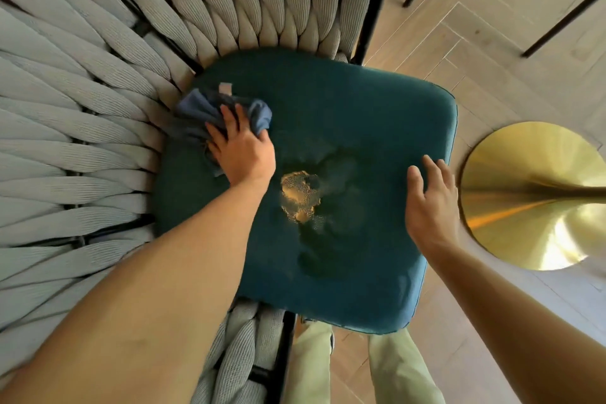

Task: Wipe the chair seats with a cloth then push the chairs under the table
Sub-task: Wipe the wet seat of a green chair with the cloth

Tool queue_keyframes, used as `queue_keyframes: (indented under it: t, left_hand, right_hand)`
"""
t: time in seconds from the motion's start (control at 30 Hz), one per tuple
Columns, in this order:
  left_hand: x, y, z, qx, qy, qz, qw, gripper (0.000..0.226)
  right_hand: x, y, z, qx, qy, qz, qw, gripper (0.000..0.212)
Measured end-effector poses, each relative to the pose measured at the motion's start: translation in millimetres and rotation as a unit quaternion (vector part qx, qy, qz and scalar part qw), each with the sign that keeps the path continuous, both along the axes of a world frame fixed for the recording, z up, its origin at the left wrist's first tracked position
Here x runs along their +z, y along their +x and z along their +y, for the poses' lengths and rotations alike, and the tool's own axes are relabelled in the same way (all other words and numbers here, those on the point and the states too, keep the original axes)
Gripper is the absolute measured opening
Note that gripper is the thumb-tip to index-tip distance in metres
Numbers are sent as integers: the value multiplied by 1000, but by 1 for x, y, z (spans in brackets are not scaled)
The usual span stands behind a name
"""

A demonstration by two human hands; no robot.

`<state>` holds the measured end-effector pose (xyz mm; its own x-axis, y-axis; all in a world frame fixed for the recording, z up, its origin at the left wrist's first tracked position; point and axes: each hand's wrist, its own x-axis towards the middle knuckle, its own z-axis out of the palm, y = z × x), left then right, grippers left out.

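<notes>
In the head view, the left hand [241, 149] presses a crumpled blue cloth [210, 118] onto the teal seat cushion [360, 115], fingers curled over the bunched fabric, which spills out beyond its fingertips toward the chair's woven rope backrest [82, 141]. The right hand [431, 203] lies loose, fingers relaxed and slightly spread, holding nothing, over the cushion's edge; whether it touches the fabric is unclear. Between the two hands sits a golden patch [300, 197], possibly reflected light. Just beyond the right hand stands a brass round base [531, 193], cut off by the frame. Both forearms reach forward from the bottom corners. Pale green trousers [400, 371] show below the cushion.
</notes>
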<state>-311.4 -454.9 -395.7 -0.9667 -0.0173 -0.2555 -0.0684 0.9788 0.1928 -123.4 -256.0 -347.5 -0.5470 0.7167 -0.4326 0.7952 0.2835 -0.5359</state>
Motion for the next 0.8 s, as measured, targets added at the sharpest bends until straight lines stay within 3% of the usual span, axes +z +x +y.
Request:
queue_keyframes:
  t: [0.1, 0.17, 0.27, 0.37, 0.43, 0.47, 0.53, 0.6, 0.67, 0.73, 0.8]
  left_hand:
    - [-1, 29, -4, -256, 5, 16, 967, 61]
    - [-3, 43, -35, -325, 16, 30, 945, 60]
    - [-5, 46, -62, -247, -28, 24, 968, 58]
    - [1, 36, -10, -39, -32, 6, 999, 61]
    - [1, 33, 34, 24, -10, -15, 1000, 65]
    - [0, 35, 51, 5, -6, -19, 1000, 66]
    - [-1, 51, 66, -129, -15, -7, 991, 66]
    - [1, 71, 53, -308, -13, 5, 951, 68]
    - [0, 78, 23, -414, 9, 16, 910, 68]
    - [-1, 73, -5, -400, 2, 30, 916, 64]
    - [-2, 66, -4, -301, -8, 20, 953, 64]
  right_hand:
    - [0, 0, 0, 0, -2, -8, 1000, 53]
    - [1, 0, 1, -2, -12, -3, 1000, 53]
    - [4, 1, 5, -6, -28, 5, 1000, 53]
    - [4, 2, 8, -4, -37, 13, 999, 53]
    - [4, 4, 10, -2, -42, 17, 999, 53]
    - [3, 5, 11, -2, -44, 21, 999, 53]
    - [3, 7, 13, 0, -46, 27, 999, 53]
    - [3, 9, 15, 3, -48, 31, 998, 52]
    - [3, 9, 17, 4, -54, 33, 998, 53]
    - [4, 9, 19, 4, -61, 36, 997, 52]
    - [3, 10, 21, 1, -62, 39, 997, 52]
